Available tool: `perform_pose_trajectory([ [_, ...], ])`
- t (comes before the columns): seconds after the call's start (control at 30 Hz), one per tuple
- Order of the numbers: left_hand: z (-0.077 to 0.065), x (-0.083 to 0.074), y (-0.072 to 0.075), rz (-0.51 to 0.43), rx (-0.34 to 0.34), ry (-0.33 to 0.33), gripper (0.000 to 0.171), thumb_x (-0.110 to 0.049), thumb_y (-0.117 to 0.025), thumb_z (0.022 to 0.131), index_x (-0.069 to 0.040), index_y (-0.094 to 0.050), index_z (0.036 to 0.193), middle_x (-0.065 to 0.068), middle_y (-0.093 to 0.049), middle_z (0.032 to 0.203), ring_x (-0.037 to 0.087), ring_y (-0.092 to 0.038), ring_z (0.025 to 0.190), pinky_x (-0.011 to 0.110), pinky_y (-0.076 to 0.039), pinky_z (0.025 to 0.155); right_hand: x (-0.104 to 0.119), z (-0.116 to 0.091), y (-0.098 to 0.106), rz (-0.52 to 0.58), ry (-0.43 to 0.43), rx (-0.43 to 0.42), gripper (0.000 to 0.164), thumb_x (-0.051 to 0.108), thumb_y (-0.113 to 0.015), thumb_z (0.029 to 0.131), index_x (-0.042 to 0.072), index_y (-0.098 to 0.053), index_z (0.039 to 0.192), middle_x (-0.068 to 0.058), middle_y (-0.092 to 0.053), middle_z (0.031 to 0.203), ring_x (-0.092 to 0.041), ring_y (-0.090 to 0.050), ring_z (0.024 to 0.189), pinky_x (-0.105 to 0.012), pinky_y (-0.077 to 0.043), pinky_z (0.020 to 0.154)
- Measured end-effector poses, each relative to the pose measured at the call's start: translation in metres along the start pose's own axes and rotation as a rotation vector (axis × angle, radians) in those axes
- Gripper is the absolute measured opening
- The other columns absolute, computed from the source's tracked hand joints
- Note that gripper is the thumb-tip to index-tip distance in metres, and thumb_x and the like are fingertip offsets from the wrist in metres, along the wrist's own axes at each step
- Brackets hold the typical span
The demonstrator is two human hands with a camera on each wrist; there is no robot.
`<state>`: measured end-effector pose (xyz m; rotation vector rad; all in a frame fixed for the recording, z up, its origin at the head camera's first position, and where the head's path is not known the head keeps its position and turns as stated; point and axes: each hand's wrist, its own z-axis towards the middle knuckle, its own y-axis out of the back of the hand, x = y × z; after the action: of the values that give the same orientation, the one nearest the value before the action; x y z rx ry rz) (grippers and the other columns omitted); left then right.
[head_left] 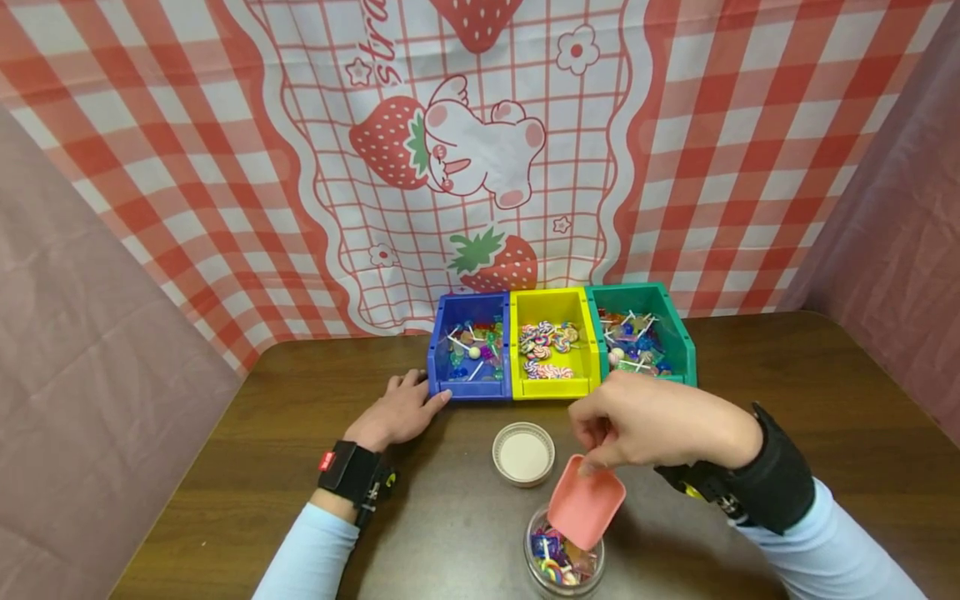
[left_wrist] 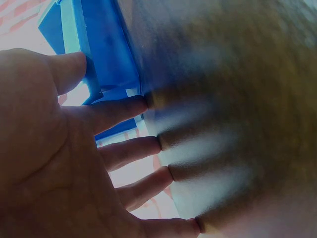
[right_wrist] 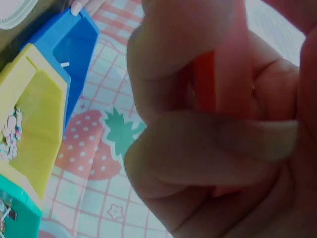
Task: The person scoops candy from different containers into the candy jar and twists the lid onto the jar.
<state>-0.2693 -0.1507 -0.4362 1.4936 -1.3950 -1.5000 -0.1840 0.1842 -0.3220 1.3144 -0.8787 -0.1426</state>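
My right hand [head_left: 630,421] pinches a pink scoop [head_left: 587,504], which tilts down over the mouth of a clear jar [head_left: 564,590]. Colourful candy-like pieces [head_left: 553,560] fill the part of the jar that shows. In the right wrist view the curled fingers [right_wrist: 198,153] wrap the scoop's handle [right_wrist: 232,74]. My left hand [head_left: 401,410] lies at the near left corner of the blue bin [head_left: 470,390], thumb on its front edge. Its other fingers are spread, fingertips on the table, in the left wrist view.
A yellow bin [head_left: 555,388] with swirl lollipop pieces stands between the blue bin and a green bin [head_left: 681,333], both holding mixed small pieces. A round white lid [head_left: 523,454] lies on the brown table [head_left: 300,400] behind the jar. A strawberry-print cloth [head_left: 480,225] hangs behind the bins.
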Motion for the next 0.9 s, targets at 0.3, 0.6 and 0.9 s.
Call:
perform_pose_trajectory([
  [0.3,0.001,-0.001,0.001,0.006,-0.003,-0.004,0.063,-0.053,-0.038,0.105,-0.008,-0.049,0.148,0.018,-0.033,0.155,0.04,-0.027,0.141,0.06,-0.032,0.108,-0.028,0.0,0.015,-0.083,-0.126,-0.297,0.03,0.03,-0.082,0.084,0.019,-0.054,0.081,0.01,-0.044,0.067,-0.009,-0.045,0.06,-0.026,-0.037,0.054],
  [0.6,0.003,0.002,-0.001,0.006,-0.002,-0.008,0.064,-0.053,-0.038,0.105,-0.009,-0.046,0.15,0.017,-0.034,0.155,0.04,-0.027,0.141,0.06,-0.032,0.108,-0.072,0.012,0.008,-0.103,-0.329,-0.514,0.029,0.014,-0.079,0.087,0.004,-0.061,0.107,-0.009,-0.063,0.092,-0.022,-0.053,0.074,-0.037,-0.049,0.065],
  [0.9,0.0,0.002,0.0,-0.015,-0.002,-0.009,0.065,-0.054,-0.039,0.104,-0.008,-0.047,0.149,0.019,-0.032,0.156,0.041,-0.026,0.141,0.063,-0.032,0.107,-0.085,0.028,-0.007,-0.229,-0.406,-0.522,0.028,0.021,-0.077,0.089,0.001,-0.069,0.108,-0.007,-0.058,0.082,-0.021,-0.052,0.07,-0.034,-0.047,0.06],
])
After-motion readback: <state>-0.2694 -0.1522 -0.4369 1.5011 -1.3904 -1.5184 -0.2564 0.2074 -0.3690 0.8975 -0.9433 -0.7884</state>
